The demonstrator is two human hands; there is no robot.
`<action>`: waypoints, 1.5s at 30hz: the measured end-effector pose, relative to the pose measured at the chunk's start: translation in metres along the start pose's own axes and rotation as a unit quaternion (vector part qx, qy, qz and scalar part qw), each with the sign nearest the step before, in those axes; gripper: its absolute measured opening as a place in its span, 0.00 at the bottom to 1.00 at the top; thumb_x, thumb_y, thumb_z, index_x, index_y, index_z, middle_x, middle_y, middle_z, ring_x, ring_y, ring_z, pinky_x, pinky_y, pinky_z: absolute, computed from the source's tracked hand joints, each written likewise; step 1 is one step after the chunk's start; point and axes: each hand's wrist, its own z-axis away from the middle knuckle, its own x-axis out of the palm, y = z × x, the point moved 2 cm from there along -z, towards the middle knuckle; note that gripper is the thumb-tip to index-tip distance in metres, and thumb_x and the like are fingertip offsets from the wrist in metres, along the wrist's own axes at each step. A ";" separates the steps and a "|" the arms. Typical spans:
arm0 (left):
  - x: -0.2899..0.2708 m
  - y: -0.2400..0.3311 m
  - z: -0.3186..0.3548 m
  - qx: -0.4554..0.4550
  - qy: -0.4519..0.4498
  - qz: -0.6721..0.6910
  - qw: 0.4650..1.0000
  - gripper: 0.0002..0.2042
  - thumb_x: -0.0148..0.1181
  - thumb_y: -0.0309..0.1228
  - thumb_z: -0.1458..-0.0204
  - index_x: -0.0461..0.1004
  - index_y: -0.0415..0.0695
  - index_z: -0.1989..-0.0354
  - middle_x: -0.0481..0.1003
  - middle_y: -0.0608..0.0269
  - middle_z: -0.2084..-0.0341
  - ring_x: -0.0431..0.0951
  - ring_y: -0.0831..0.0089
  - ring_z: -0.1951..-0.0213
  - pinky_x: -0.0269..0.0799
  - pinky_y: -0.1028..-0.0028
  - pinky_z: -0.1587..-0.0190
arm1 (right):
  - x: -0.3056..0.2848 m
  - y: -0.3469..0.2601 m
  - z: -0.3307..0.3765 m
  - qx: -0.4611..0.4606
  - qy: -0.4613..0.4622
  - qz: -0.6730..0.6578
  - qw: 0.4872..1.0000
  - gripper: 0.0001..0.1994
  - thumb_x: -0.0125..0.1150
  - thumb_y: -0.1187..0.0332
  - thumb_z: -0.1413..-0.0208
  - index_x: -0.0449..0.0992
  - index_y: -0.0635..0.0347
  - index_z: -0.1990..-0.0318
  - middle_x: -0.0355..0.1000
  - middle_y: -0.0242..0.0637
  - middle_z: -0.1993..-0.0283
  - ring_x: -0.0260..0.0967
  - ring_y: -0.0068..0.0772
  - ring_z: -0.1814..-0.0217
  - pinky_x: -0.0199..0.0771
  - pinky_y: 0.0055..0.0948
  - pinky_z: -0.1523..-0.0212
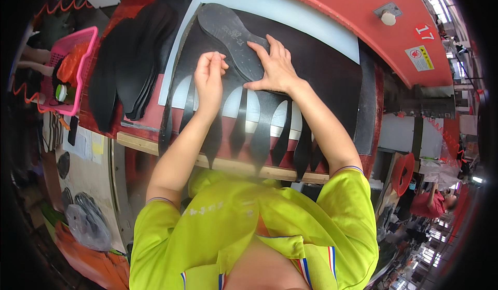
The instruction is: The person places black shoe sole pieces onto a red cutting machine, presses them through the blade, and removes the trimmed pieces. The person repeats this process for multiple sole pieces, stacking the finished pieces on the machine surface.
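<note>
Here, in the head view, the right hand [276, 68] spreads wide over the near end of the grey sole-shaped template [219, 22], partly hiding it. Beside it, the left hand [210, 79] curls narrowly; whether it holds anything, I cannot tell. Faint markings [234, 34] lie ahead-left of the right hand.

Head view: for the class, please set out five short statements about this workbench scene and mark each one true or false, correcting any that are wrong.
1. The right hand touches the sole-shaped dark plate. True.
2. The left hand is spread flat on the plate's wide end. False: its fingers are curled, beside the plate's narrower part.
3. A black sheet lies beneath the plate. True.
4. The plastic basket is blue. False: it is pink.
5. The yellow-green shirt has long sleeves. False: its sleeves are short, leaving both forearms bare.
</note>
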 end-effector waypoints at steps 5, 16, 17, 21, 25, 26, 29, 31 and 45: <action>-0.020 -0.005 0.039 0.006 0.019 -0.020 1.000 0.10 0.49 0.34 0.35 0.72 0.41 0.62 0.71 0.71 0.74 0.66 0.86 0.72 0.63 0.83 0.66 | 0.002 -0.018 0.024 0.008 -0.056 -0.094 0.994 0.49 0.75 0.54 0.77 0.64 0.38 0.36 0.50 0.60 0.34 0.45 0.62 0.30 0.45 0.54 0.32; 0.023 0.014 0.055 -0.214 -0.017 0.045 0.976 0.23 0.62 0.52 0.46 0.74 0.42 0.58 0.77 0.67 0.69 0.76 0.79 0.68 0.69 0.80 0.67 | -0.032 0.000 0.025 0.047 -0.176 -0.530 0.828 0.44 0.70 0.66 0.67 0.62 0.54 0.34 0.66 0.37 0.48 0.62 0.31 0.44 0.60 0.27 0.41; 0.029 0.013 0.055 -0.241 -0.004 0.076 0.967 0.21 0.64 0.49 0.46 0.74 0.42 0.59 0.77 0.67 0.69 0.77 0.79 0.67 0.69 0.80 0.67 | -0.031 0.001 0.026 0.046 -0.178 -0.534 0.825 0.44 0.70 0.65 0.66 0.62 0.54 0.34 0.66 0.38 0.47 0.62 0.31 0.44 0.61 0.27 0.41; 0.034 0.006 0.057 -0.230 0.024 0.165 0.959 0.15 0.67 0.39 0.47 0.74 0.41 0.60 0.76 0.67 0.70 0.77 0.79 0.68 0.70 0.80 0.68 | -0.031 0.004 0.027 0.050 -0.166 -0.557 0.812 0.42 0.68 0.66 0.63 0.62 0.53 0.34 0.66 0.43 0.46 0.65 0.28 0.48 0.67 0.23 0.48; 0.014 -0.006 0.062 -0.201 0.009 -0.012 0.980 0.06 0.63 0.30 0.44 0.74 0.42 0.65 0.77 0.68 0.75 0.76 0.82 0.74 0.70 0.84 0.71 | -0.036 0.008 0.028 0.054 -0.150 -0.582 0.797 0.41 0.67 0.65 0.62 0.62 0.54 0.34 0.68 0.41 0.49 0.67 0.21 0.59 0.68 0.18 0.53; 0.011 -0.009 0.063 -0.178 -0.002 -0.043 0.983 0.06 0.63 0.30 0.44 0.74 0.41 0.65 0.76 0.68 0.76 0.76 0.82 0.75 0.70 0.83 0.72 | -0.037 0.009 0.028 0.060 -0.149 -0.593 0.789 0.40 0.68 0.67 0.62 0.63 0.55 0.35 0.68 0.42 0.49 0.68 0.24 0.56 0.69 0.21 0.51; 0.004 -0.014 0.066 -0.131 -0.040 -0.113 0.984 0.05 0.62 0.28 0.44 0.74 0.41 0.66 0.75 0.69 0.77 0.74 0.84 0.76 0.70 0.83 0.76 | -0.038 0.017 0.031 0.057 -0.134 -0.614 0.775 0.39 0.69 0.68 0.62 0.64 0.56 0.36 0.69 0.46 0.49 0.69 0.32 0.52 0.70 0.27 0.48; -0.008 -0.011 0.069 -0.119 0.034 -0.200 0.972 0.04 0.61 0.27 0.44 0.74 0.41 0.65 0.75 0.70 0.77 0.73 0.85 0.75 0.71 0.83 0.75 | -0.041 0.024 0.037 0.047 -0.124 -0.643 0.754 0.39 0.69 0.67 0.62 0.63 0.56 0.36 0.69 0.46 0.49 0.68 0.32 0.51 0.69 0.28 0.47; -0.027 0.009 0.077 0.005 0.062 -0.278 0.959 0.18 0.61 0.25 0.45 0.65 0.40 0.48 0.61 0.76 0.87 0.59 0.89 0.82 0.55 0.84 0.77 | -0.093 0.102 0.159 0.029 -0.007 -0.331 0.943 0.39 0.74 0.65 0.76 0.71 0.56 0.46 0.61 0.41 0.41 0.59 0.37 0.37 0.56 0.32 0.37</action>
